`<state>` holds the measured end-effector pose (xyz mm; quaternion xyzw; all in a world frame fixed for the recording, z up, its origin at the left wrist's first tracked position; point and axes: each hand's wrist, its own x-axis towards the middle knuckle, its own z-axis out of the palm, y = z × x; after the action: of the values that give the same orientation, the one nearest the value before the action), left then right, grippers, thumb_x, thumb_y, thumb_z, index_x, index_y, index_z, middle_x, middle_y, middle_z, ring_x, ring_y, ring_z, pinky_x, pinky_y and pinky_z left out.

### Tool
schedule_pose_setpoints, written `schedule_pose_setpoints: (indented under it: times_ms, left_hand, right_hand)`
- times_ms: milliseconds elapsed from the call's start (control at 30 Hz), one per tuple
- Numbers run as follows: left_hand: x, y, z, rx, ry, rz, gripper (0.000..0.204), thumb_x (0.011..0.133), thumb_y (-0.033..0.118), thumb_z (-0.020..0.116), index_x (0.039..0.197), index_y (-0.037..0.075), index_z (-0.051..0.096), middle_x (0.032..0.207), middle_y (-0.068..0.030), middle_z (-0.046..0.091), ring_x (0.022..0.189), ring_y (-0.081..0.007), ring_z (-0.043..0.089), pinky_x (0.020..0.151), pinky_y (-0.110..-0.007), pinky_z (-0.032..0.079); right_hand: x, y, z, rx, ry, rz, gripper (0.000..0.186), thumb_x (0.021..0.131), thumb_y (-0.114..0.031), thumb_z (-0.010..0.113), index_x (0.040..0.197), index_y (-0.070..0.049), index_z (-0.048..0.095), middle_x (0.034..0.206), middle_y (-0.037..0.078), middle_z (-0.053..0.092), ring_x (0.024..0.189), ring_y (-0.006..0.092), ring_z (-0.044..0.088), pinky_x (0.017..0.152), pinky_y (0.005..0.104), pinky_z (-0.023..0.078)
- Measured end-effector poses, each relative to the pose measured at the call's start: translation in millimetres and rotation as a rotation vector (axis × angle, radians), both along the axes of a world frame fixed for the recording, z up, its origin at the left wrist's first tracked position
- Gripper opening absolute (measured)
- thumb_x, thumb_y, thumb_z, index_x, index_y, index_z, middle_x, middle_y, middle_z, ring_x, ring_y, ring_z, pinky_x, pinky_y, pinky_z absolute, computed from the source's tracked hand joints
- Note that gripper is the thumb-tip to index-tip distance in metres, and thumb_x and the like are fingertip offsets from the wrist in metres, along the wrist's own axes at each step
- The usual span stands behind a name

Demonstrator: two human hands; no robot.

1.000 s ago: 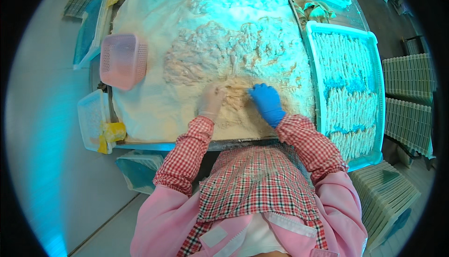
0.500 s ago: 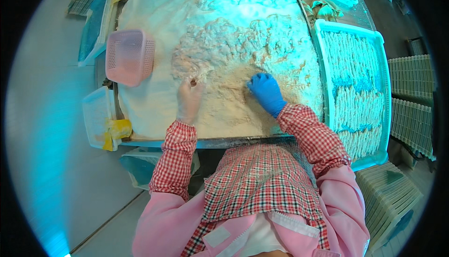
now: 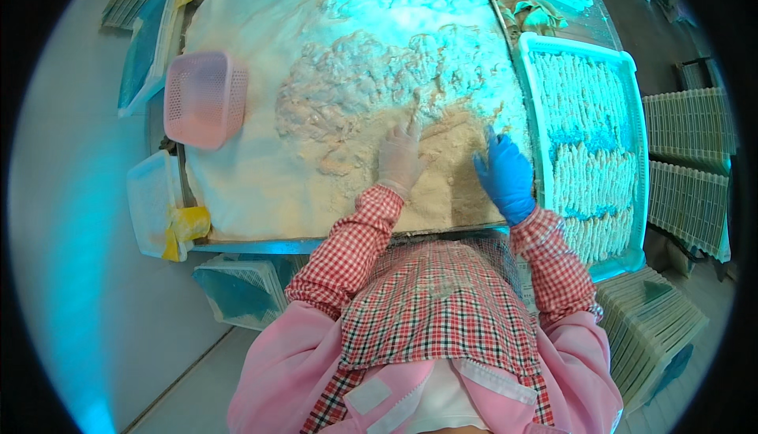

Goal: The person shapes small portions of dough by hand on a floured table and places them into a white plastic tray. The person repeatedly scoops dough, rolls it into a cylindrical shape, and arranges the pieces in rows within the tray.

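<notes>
My left hand, in a pale see-through glove, reaches into loose beige crumbs at the near edge of a heap of pale floured pieces. Its fingers are stretched out, their tips touching the heap. To the right, my right hand wears a blue glove and lies over the crumbs with thumb and fingers apart. Nothing shows in its grasp, though its fingertips meet some small pieces. Beyond it stands a light-blue tray with rows of slim coated strips.
A pink perforated basket sits on the table's left side. White bins hang by the left edge, one with a yellow cloth. Slatted racks stand on the right, with stacked trays below.
My left hand has moved right and its pinching fingers have straightened. My right hand has shifted right, toward the tray, and its curled fingers have spread.
</notes>
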<state>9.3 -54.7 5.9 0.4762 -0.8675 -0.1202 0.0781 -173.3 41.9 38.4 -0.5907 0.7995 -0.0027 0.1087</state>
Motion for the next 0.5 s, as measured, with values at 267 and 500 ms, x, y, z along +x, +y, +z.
schedule_pose_setpoints:
  times_ms: [267, 500]
  left_hand:
    - [9.6, -2.7, 31.9, 0.939, 0.795, 0.480, 0.039, 0.093, 0.017, 0.050, 0.129, 0.003, 0.055, 0.100, -0.0176, 0.066, 0.081, -0.0287, 0.063, 0.076, -0.041, 0.052]
    - [16.9, 11.0, 20.9, 0.248, 0.097, -0.149, 0.043, 0.089, 0.016, 0.053, 0.128, 0.000, 0.054, 0.109, -0.0210, 0.063, 0.096, -0.0324, 0.060, 0.083, -0.040, 0.050]
  right_hand:
    - [38.1, -6.3, -44.8, -0.395, -0.410, 0.178, 0.052, 0.084, -0.018, 0.064, 0.134, -0.011, 0.049, 0.113, 0.016, 0.055, 0.095, 0.0314, 0.056, 0.075, 0.0420, 0.050]
    - [43.0, 34.5, -34.3, -0.107, -0.402, 0.265, 0.041, 0.081, -0.009, 0.062, 0.123, -0.009, 0.059, 0.103, 0.016, 0.056, 0.089, 0.0324, 0.055, 0.071, 0.0431, 0.049]
